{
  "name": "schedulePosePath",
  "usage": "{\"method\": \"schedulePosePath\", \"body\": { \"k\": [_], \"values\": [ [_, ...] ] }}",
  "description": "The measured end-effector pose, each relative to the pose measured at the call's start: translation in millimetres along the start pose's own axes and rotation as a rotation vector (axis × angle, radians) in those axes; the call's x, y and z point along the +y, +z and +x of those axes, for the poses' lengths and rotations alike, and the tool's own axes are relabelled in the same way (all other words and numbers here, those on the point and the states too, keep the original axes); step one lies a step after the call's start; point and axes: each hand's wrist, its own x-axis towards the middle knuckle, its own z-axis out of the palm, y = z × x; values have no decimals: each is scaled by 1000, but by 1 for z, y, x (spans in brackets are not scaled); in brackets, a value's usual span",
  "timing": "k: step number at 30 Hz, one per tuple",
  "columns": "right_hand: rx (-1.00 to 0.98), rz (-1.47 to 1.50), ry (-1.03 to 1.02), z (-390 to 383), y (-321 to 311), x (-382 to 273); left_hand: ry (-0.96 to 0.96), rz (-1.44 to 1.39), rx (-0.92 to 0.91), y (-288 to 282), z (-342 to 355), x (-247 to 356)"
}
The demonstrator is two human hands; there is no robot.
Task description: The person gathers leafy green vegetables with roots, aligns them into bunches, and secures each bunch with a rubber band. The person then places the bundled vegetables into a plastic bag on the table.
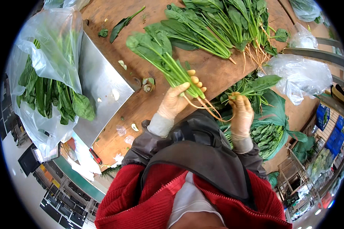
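Observation:
My gloved left hand [172, 102] is closed round the stems of a small spinach bunch [160, 61]. The bunch's leaves point to the far left, and its thin pale roots hang toward my right hand. Fingers pinched, my gloved right hand [241, 112] holds a loose spinach leaf [262, 84] by its stem, low and to the right, beside the table's edge. Beyond the left hand, a pile of spinach [221, 28] with orange-tinted roots lies on the brown table [141, 103]. A single spinach leaf [122, 27] lies apart at the far left.
At left, a clear plastic bag [46, 53] of leafy greens rests over a metal plate [103, 80]. A red-handled tool [95, 156] lies near the table's edge. Right of me are a green bag [281, 110] full of spinach and crumpled clear plastic [304, 76]. Scraps dot the table.

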Motion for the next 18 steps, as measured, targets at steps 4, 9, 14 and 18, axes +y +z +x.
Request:
{"method": "schedulePosePath", "body": {
  "k": [4, 9, 14, 18],
  "values": [
    [-109, -623, 175, 39, -58, -1, 6, -143, 98, 7, 7, 8],
    [-161, -1057, -740, 105, 43, -14, 42, 48, 300, -18, 22, -3],
    [-296, -965, -647, 90, 63, 13, 117, 247, 489, 1, 29, -10],
    [-476, -815, -928, 55, 58, 35, 58, 143, 279, 1, 33, -13]
  ]
}}
